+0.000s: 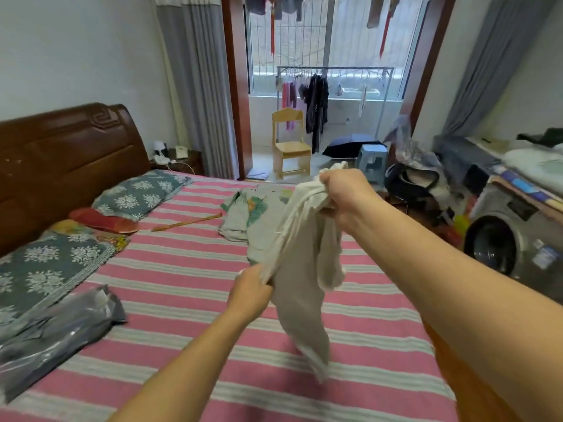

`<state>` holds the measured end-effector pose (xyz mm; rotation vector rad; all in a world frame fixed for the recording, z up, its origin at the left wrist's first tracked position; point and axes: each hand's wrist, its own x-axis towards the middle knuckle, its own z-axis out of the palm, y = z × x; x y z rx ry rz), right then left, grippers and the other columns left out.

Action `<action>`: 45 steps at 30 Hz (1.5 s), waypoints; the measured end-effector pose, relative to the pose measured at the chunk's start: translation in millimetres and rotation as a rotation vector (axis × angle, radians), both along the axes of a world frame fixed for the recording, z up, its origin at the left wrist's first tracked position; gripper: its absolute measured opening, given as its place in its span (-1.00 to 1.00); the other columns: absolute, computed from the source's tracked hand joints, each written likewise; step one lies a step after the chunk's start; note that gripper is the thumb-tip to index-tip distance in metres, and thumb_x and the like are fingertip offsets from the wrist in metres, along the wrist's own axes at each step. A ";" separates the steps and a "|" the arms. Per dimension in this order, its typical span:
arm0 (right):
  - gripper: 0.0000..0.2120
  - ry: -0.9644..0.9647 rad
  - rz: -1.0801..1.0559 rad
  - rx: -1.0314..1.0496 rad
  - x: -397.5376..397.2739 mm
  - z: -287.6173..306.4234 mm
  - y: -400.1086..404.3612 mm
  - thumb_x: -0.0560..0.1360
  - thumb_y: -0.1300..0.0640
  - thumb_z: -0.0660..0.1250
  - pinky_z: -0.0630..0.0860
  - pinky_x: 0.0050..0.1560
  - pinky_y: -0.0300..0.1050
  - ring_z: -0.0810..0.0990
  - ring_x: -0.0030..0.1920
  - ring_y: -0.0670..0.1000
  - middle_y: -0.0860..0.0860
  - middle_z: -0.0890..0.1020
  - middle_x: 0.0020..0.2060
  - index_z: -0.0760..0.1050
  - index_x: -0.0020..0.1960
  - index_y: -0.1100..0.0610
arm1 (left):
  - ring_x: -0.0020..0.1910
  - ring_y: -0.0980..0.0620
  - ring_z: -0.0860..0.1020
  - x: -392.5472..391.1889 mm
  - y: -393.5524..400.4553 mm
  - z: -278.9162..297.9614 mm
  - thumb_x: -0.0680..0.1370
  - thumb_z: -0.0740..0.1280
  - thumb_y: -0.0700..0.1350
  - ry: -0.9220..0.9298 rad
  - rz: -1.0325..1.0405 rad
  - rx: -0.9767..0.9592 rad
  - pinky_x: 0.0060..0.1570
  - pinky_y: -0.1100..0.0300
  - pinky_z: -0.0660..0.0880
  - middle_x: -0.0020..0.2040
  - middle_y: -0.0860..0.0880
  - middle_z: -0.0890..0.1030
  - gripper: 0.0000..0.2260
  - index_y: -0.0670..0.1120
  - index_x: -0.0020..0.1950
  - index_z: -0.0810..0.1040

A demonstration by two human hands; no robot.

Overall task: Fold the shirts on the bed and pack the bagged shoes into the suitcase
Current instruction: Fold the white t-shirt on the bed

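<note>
Hands: I see my left hand and right hand both gripping grey shirt | shirt hangs above striped bed | printed shirt lies behind | grey bag at left

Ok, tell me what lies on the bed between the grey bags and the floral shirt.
Head view: bare striped sheet between the grey bags and the floral shirt.

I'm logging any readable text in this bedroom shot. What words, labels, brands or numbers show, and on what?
No text can be read.
Washing machine: a sticker on its front, too blurred to read.
Grey plastic bag on the bed: no print visible.
Grey shirt in both hands: plain, no lettering.
Floral shirt: pattern only, no words.
</note>
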<state>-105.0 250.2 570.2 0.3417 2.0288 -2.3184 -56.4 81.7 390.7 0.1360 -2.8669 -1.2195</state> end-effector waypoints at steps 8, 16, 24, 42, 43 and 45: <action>-0.81 -0.161 -0.177 0.149 -33.4 -45.4 106.3 0.60 0.31 0.13 0.53 -0.25 -0.03 0.53 -0.16 0.10 0.13 0.53 -0.03 0.47 0.06 0.11 | -0.36 -0.07 0.58 30.2 -29.0 36.2 0.51 0.29 -0.33 -0.255 -0.075 0.455 -0.40 0.16 0.50 -0.26 -0.19 0.59 -0.88 -0.24 0.00 0.58; -0.43 0.078 0.216 0.451 26.8 -100.7 99.8 0.55 0.27 0.37 0.45 0.17 -0.23 0.50 0.22 -0.07 0.00 0.45 0.36 0.33 0.51 -0.01 | -0.29 -0.21 0.69 -9.6 68.2 107.1 0.58 0.15 -0.44 -0.384 -0.004 1.141 -0.30 -0.10 0.68 -0.08 -0.35 0.63 -0.71 -0.30 0.29 0.40; -0.33 -0.083 -0.166 0.400 121.7 -198.9 39.9 0.25 -0.17 0.47 0.53 0.14 0.09 0.53 0.18 0.06 0.00 0.49 0.18 0.30 0.26 -0.04 | -0.31 -0.17 0.65 3.6 135.1 79.2 0.40 0.28 -0.42 -0.425 0.120 0.953 -0.22 -0.15 0.67 -0.14 -0.30 0.60 -0.73 -0.33 0.10 0.47; -0.90 -0.136 -0.111 1.398 105.0 -212.7 197.6 0.57 0.14 0.21 0.35 -0.25 -0.04 0.44 -0.23 0.20 0.11 0.61 -0.18 0.50 -0.03 0.07 | -0.14 -0.20 0.69 -47.1 10.4 110.3 0.60 0.19 -0.36 -0.189 0.366 1.095 -0.28 -0.07 0.68 0.11 -0.35 0.57 -0.71 -0.33 0.33 0.37; -0.89 -0.092 -0.093 1.338 98.4 -201.4 198.9 0.58 0.15 0.22 0.36 -0.22 -0.04 0.47 -0.18 0.19 0.10 0.64 -0.11 0.52 0.02 0.05 | -0.11 -0.17 0.69 -55.3 4.2 105.5 0.61 0.20 -0.34 -0.169 0.374 1.123 -0.25 -0.04 0.68 0.11 -0.32 0.58 -0.70 -0.33 0.35 0.39; -0.81 -0.005 -0.056 1.029 89.8 -173.7 194.1 0.56 0.23 0.25 0.39 -0.15 -0.07 0.52 -0.06 0.07 -0.01 0.62 -0.02 0.53 0.12 0.04 | 0.00 -0.14 0.66 -60.0 5.8 96.0 0.61 0.29 -0.21 -0.173 0.304 1.062 -0.08 -0.02 0.64 0.17 -0.23 0.58 -0.71 -0.23 0.32 0.47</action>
